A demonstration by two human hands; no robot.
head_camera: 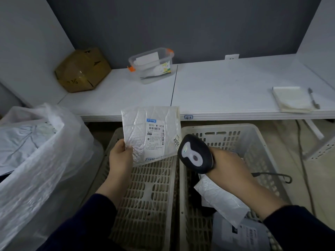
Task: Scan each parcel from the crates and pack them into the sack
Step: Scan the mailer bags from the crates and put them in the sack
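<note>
left hand [120,156] pinches parcel [151,134] upright; right hand [230,165] grips scanner [196,153].

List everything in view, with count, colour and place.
held parcel: 1, white, in left hand, label facing camera
scanner: 1, black, in right hand, beside held parcel
sack: 1, clear plastic, left of crates
left crate: 1, beige, floor
right crate: 1, beige, floor
white parcel: 1, in right crate
grey parcel: 1, in right crate
table: 1, white, ahead
box: 1, brown, table back left
tub: 1, clear, orange clips, table back
notepad: 1, white, table right
pen: 1, grey, by notepad
left hand: grips held parcel
right hand: grips scanner
</note>
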